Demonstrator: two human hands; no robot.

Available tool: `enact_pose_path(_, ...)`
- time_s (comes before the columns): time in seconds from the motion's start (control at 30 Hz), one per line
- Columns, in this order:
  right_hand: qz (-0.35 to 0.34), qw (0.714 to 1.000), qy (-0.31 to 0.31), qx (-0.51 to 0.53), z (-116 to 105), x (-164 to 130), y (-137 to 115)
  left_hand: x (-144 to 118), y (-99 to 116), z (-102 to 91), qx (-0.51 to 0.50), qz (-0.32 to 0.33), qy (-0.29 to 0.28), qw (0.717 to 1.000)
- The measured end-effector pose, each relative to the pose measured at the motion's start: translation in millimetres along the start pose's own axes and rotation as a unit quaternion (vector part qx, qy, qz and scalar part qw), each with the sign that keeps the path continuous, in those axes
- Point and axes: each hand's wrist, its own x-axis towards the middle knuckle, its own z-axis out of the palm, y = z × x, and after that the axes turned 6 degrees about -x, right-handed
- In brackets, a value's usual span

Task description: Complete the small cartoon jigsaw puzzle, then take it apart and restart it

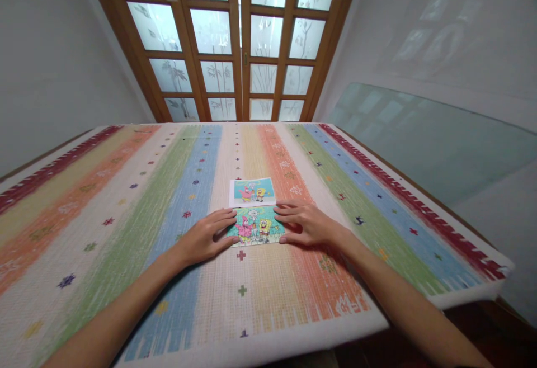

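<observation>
An assembled cartoon jigsaw puzzle (255,227) lies flat on the cloth, its piece lines faintly visible. My left hand (206,237) is at its left edge, fingertips on the upper corner and thumb on the lower one. At the opposite edge, my right hand (305,223) holds the puzzle the same way, thumb low and fingers high. Between thumb and fingers each hand forms a curved gap around its side. Just beyond the puzzle's top edge lies a reference picture card (253,192) with the same cartoon scene; the fingertips of my right hand come close to its lower right corner.
A striped, patterned cloth (176,183) covers the bed-like surface under everything. Its front edge (285,343) runs just below my forearms. A glass-paned wooden door (241,77) stands at the far end, with white walls (54,55) and a pale green panel (419,133) at the sides.
</observation>
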Motion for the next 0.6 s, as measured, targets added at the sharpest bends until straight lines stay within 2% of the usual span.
enact_pose_path(0.37, 0.013, 0.999, -0.036, 0.024, -9.7, 0.5, -0.2, -4.5, -5.2, -4.9, 0.01, 0.03, -0.005, 0.999)
enact_pose_path(0.6, 0.007, 0.999, -0.027, 0.027, -8.2, 0.5, -0.5, -4.6, -3.7, -9.0, 0.017, 0.038, -0.031, 0.999)
